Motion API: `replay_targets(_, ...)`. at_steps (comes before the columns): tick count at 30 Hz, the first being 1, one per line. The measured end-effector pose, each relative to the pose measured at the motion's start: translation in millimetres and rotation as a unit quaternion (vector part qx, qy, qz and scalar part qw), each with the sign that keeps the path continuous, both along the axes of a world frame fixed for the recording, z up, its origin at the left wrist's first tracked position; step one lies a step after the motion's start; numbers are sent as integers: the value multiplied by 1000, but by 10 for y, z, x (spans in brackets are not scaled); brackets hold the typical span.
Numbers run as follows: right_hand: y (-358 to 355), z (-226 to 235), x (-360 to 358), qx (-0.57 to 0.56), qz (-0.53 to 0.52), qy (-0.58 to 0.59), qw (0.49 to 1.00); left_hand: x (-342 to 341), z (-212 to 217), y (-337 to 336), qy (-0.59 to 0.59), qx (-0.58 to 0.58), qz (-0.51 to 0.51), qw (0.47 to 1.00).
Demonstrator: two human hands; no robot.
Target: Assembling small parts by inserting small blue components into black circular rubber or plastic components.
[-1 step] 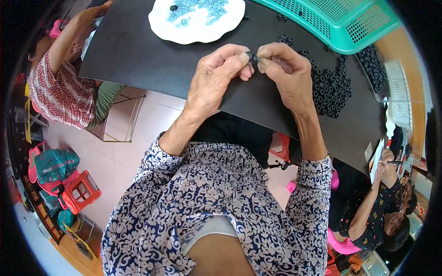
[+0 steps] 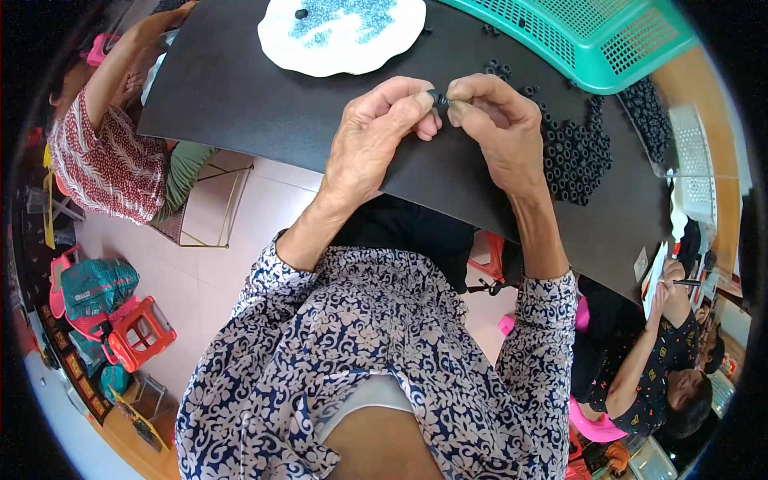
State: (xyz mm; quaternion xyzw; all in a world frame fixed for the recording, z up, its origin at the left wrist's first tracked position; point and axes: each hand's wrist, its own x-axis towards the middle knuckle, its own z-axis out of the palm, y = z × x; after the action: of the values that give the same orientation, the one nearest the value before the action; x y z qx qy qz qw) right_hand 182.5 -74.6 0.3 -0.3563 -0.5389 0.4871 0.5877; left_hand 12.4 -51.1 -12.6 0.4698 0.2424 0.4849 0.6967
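Over the dark table, my left hand (image 2: 388, 124) and my right hand (image 2: 500, 116) meet fingertip to fingertip. Between them is a small black ribbed part (image 2: 440, 99), mostly covered by the fingers. The left thumb and forefinger pinch one end of it; the right thumb and forefinger close on its other side. Whether it is one piece or two joined, I cannot tell. Beside my right hand lies a pile of small black rings (image 2: 572, 160). Beyond my left hand stands a white scalloped plate (image 2: 344, 64) bearing small blue bits and one black piece.
A green plastic basket (image 2: 596, 68) occupies the table's far right, with a tray of more black parts (image 2: 646, 120) beside it. One person (image 2: 112, 160) sits at the left; another person (image 2: 660, 376) holds a pen over paper at the right. Red stools (image 2: 142, 334) stand on the floor.
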Motion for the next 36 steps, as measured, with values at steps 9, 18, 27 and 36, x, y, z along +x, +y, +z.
replay_targets(9, 30, 19, -51, 38, -4, -13, 999, -3, 10, 19, 5, 0, 1, 1000)
replay_targets(18, 79, -6, 5, 11, -2, -55, 998, -65, -45, 80, 30, 23, -32, 999)
replay_targets(27, -54, 136, -9, -9, -31, -78, 996, 44, 61, 33, 31, -12, 5, 999)
replay_targets(36, 54, 368, 1245, 28, -224, -454, 862, 73, 29, 96, 36, 18, -5, 999)
